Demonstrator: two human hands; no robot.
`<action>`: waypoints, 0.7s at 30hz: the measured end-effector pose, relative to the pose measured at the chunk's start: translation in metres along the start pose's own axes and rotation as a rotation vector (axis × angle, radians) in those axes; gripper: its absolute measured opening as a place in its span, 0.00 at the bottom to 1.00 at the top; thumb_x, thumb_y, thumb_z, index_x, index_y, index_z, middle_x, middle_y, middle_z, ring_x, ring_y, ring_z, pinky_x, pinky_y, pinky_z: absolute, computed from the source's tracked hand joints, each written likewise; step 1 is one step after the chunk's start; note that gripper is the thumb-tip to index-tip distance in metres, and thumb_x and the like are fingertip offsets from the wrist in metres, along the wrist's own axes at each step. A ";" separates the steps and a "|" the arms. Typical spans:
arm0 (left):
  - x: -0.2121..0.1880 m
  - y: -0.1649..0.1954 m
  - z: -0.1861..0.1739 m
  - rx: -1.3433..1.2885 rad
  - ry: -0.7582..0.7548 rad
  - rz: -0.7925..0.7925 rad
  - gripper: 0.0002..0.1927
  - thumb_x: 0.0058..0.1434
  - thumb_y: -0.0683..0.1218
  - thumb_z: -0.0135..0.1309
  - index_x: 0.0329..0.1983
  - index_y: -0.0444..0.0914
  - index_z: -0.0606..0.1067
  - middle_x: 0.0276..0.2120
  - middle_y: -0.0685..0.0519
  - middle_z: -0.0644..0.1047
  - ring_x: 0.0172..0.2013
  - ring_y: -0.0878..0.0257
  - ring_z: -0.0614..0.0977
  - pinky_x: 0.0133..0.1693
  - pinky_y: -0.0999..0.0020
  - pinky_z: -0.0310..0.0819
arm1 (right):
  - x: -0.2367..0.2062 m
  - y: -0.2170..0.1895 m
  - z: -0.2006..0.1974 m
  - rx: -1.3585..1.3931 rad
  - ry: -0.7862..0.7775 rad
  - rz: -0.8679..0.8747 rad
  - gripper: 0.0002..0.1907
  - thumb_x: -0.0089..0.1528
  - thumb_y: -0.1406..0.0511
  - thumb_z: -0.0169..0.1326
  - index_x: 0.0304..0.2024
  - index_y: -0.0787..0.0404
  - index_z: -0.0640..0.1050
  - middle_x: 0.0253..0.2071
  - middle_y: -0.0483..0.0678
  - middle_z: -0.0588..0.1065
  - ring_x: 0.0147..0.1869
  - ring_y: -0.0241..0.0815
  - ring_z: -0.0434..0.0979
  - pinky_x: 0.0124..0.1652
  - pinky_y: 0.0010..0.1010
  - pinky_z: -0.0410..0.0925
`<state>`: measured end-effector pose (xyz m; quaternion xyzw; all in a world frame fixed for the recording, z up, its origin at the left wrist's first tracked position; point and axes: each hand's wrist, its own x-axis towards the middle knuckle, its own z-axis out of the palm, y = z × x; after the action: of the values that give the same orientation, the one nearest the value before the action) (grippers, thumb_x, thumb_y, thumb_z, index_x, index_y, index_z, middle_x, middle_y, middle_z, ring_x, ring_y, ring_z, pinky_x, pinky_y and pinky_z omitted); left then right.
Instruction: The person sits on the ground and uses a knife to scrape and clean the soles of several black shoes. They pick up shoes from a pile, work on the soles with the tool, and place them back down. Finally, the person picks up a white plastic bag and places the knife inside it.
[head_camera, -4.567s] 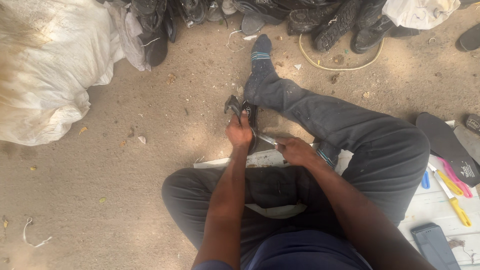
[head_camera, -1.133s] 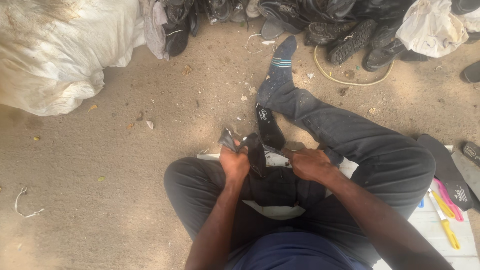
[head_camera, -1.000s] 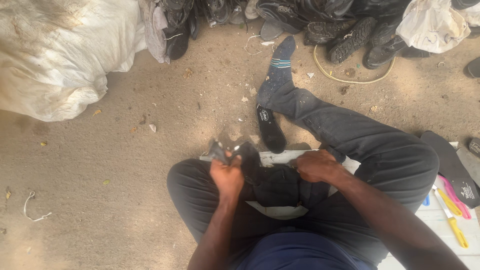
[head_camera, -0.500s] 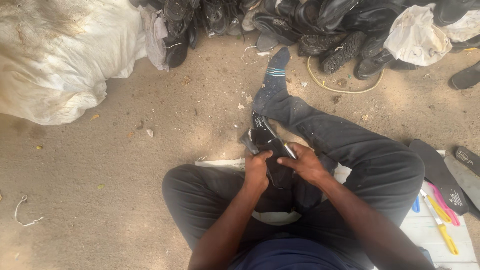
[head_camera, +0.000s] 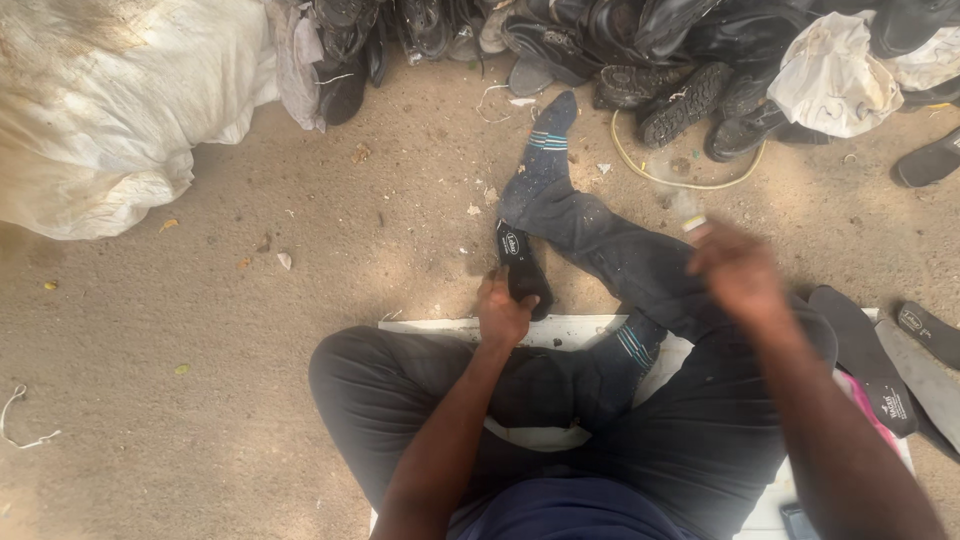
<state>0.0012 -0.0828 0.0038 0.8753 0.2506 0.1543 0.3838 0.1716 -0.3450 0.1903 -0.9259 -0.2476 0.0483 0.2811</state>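
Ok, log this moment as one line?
left hand: holds black insole | right hand: raised, blurred, empty | shoe pile: ahead

sandy ground; white sack, pile of dark shoes, white board, insoles

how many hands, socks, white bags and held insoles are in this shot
hands: 2, left hand and right hand
socks: 2
white bags: 2
insole held in the left hand: 1
total: 7
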 end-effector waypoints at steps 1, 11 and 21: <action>0.000 0.002 -0.003 0.004 -0.016 0.037 0.45 0.42 0.47 0.73 0.62 0.26 0.69 0.59 0.34 0.71 0.58 0.39 0.73 0.57 0.52 0.69 | -0.013 -0.027 0.035 0.127 -0.224 0.269 0.17 0.65 0.55 0.55 0.55 0.50 0.80 0.35 0.51 0.81 0.37 0.49 0.82 0.42 0.40 0.75; -0.003 0.012 -0.007 0.102 -0.122 -0.035 0.51 0.41 0.49 0.76 0.64 0.22 0.65 0.61 0.33 0.68 0.59 0.38 0.70 0.59 0.50 0.66 | -0.025 -0.011 0.150 -0.417 -0.516 -0.010 0.18 0.69 0.54 0.45 0.46 0.54 0.82 0.37 0.54 0.82 0.40 0.55 0.84 0.41 0.48 0.75; -0.001 0.012 -0.010 0.084 -0.178 -0.083 0.53 0.44 0.54 0.75 0.66 0.21 0.63 0.62 0.32 0.67 0.62 0.39 0.70 0.61 0.51 0.66 | -0.021 -0.019 0.139 -0.321 -0.657 0.158 0.20 0.68 0.50 0.47 0.56 0.48 0.79 0.33 0.50 0.84 0.35 0.49 0.86 0.40 0.40 0.77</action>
<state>-0.0006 -0.0848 0.0192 0.8897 0.2578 0.0493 0.3736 0.1130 -0.2728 0.0833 -0.9095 -0.2571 0.3251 0.0335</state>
